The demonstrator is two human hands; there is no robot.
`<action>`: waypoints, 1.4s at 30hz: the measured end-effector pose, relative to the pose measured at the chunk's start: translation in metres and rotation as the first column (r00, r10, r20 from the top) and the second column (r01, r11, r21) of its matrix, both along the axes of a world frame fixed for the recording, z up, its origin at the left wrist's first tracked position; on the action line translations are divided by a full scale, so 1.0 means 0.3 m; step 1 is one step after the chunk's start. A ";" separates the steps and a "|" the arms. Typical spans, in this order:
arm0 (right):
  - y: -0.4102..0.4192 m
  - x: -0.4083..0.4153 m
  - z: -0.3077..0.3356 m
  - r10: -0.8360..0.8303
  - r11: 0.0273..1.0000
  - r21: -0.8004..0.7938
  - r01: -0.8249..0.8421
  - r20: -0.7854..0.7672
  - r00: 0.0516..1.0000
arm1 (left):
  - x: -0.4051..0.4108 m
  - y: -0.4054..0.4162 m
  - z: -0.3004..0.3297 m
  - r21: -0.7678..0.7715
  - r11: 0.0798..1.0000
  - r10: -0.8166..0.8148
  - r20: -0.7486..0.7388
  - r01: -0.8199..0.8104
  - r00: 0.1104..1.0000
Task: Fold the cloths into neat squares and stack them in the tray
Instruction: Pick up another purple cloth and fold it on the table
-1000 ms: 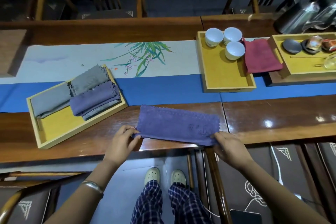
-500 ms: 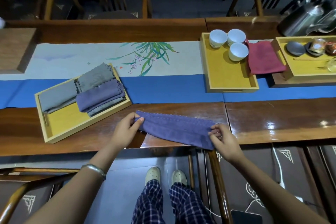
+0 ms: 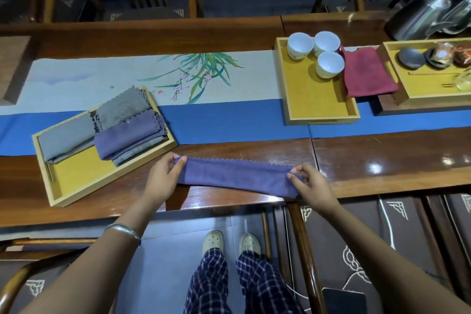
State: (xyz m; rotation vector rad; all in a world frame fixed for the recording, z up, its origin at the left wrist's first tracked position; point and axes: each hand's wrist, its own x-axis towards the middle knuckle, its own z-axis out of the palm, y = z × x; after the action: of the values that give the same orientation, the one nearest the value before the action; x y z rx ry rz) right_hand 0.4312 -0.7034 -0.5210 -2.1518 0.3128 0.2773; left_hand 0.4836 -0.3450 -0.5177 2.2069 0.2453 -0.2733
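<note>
The purple cloth (image 3: pixel 237 176) lies as a long narrow band on the wooden table (image 3: pixel 382 168), its long axis running left to right and dipping slightly toward the near edge at its right end. Its scalloped edge faces away from the person. The left hand (image 3: pixel 163 178) pinches the left end between thumb and fingers; the right hand (image 3: pixel 312 185) pinches the right end the same way, so the cloth is stretched between them. The right end sits just at the table's near edge. Just beyond the left hand stands the wooden tray (image 3: pixel 54 183), angled, with folded grey and purple cloths (image 3: pixel 127 127) stacked in its far half and bare yellow floor in its near half. Bare tabletop stretches to the right of the cloth.
</note>
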 end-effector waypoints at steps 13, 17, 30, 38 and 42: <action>0.052 0.100 -0.037 0.103 0.916 -0.388 -0.101 -0.015 0.995 | 0.016 -0.039 -0.071 0.510 0.860 0.004 -0.049 0.021 0.999; 0.074 0.101 -0.032 0.057 0.896 -0.438 -0.078 -0.061 0.997 | 0.002 -0.067 -0.061 0.580 0.815 0.040 -0.046 -0.006 0.998; 0.081 -0.028 0.009 -0.192 0.947 -0.273 0.167 -0.071 0.979 | -0.106 -0.084 0.008 0.175 0.935 0.342 -0.203 -0.309 0.918; 0.115 0.038 -0.005 -0.315 0.944 0.004 0.331 -0.301 0.900 | -0.066 -0.080 -0.025 -0.049 0.916 0.371 -0.273 -0.397 0.888; 0.120 0.025 -0.010 -0.307 0.922 0.128 0.365 -0.332 0.892 | -0.072 -0.067 -0.004 -0.117 0.914 0.360 -0.204 -0.388 0.910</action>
State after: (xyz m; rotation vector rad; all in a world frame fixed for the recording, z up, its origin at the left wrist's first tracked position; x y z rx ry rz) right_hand 0.4388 -0.6672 -0.5239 -1.8260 0.8007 0.4221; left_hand 0.4619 -0.3652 -0.5187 1.9332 0.7160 -0.2661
